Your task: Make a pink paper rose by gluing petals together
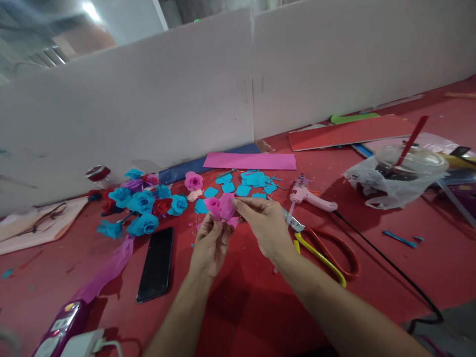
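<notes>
We see both bare hands pinching one pink crepe-paper flower (226, 207), held up in the middle of the view above the red tabletop (238, 307). Left hand (210, 250) grips it from below, thumb and fingers closed at its base; right hand (269, 228) has thumb and fingertips closed on the right edge of a petal. Just beyond we note loose blue paper petals (243, 190), a finished pink paper rose (193, 181) and a pink crepe-paper strip (253, 161). Left: a bunch of blue, red and purple paper roses (141, 202), black smartphone (155, 265) near it. Right: pink glue gun (314, 199), cord trailing toward us; scissors (323, 253) with one red and one yellow handle, partly behind the right hand and forearm.
</notes>
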`<action>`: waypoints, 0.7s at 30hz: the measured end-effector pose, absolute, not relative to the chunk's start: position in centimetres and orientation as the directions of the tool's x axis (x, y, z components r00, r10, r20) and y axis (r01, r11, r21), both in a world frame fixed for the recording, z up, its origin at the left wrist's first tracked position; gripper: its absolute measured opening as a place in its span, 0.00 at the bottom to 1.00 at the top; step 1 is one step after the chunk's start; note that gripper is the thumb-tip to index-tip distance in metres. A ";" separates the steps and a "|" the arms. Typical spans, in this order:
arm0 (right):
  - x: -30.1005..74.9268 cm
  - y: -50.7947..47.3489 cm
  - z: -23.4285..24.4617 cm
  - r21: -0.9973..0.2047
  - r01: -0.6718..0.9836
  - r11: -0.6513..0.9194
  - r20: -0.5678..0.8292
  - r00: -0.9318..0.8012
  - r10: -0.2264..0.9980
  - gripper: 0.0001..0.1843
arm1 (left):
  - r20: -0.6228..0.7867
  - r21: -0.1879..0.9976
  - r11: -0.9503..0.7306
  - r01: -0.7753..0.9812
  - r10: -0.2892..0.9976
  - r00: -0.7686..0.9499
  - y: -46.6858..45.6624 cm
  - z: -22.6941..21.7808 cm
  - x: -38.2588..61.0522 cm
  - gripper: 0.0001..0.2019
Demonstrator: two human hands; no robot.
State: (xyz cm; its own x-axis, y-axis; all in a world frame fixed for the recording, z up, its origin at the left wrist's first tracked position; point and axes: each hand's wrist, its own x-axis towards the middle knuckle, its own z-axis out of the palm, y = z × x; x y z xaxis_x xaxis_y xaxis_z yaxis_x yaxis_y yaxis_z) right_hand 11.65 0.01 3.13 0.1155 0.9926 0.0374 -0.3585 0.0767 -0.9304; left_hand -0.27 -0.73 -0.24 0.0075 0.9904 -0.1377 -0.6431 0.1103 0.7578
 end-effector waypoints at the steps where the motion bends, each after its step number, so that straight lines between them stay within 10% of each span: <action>1: 11.7 0.0 3.2 -0.931 -0.357 0.078 0.041 0.110 0.993 0.08 | -0.137 0.763 0.118 -0.635 0.990 0.020 -0.7 -0.3 -0.3 0.11; 21: 11.7 -0.5 3.2 -0.945 -0.309 0.109 0.088 0.081 0.993 0.08 | -0.129 0.771 0.114 -0.627 0.991 0.022 -0.5 -0.5 -0.4 0.14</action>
